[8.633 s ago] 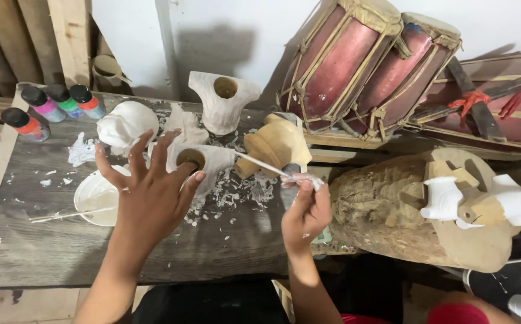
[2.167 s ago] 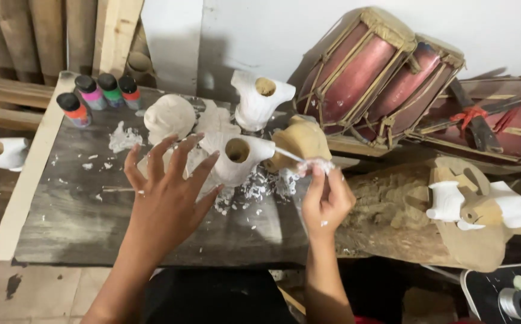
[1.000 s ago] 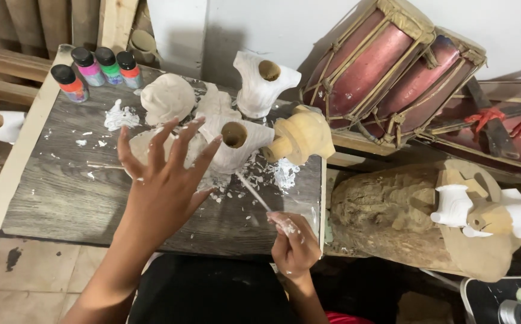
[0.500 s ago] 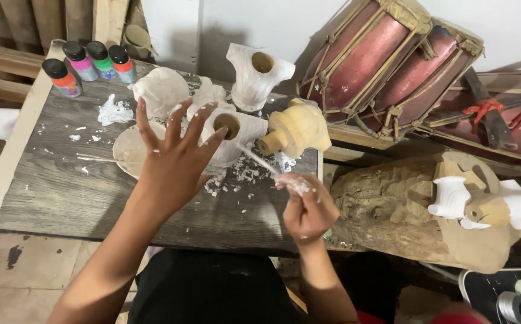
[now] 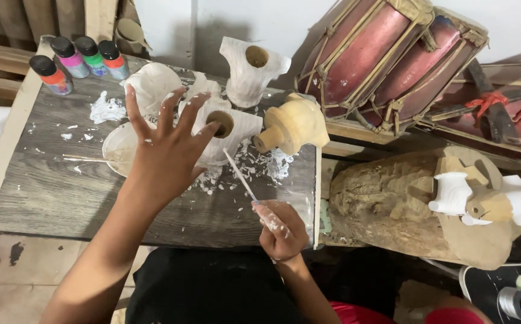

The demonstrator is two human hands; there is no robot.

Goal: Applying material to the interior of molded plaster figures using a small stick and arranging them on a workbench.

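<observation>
Workshop corner: grey plank desk [image 5: 50,198] against a white wall, white flakes scattered on it. Far left, four small paint bottles [image 5: 77,60] stand clustered at the back edge, clear of the working zone. A shallow white dish [image 5: 116,150] with a thin stick sits just left of the left hand [image 5: 164,153]. That hand is spread, fingers [image 5: 131,111] splayed and released, paint-flecked, hovering over the white carved piece [image 5: 230,129], likely to steady it; contact cannot be told. The piece lies mid-desk, its hole facing up. Right hand [image 5: 281,231] is clenched around a slim brush [image 5: 241,177], tip angled toward the piece. An unpainted wooden carving [image 5: 290,123] lies near the desk's right edge. Beyond it, red drums [image 5: 386,57] and a carved log [image 5: 392,198] crowd the right. Open room lies front-left.
</observation>
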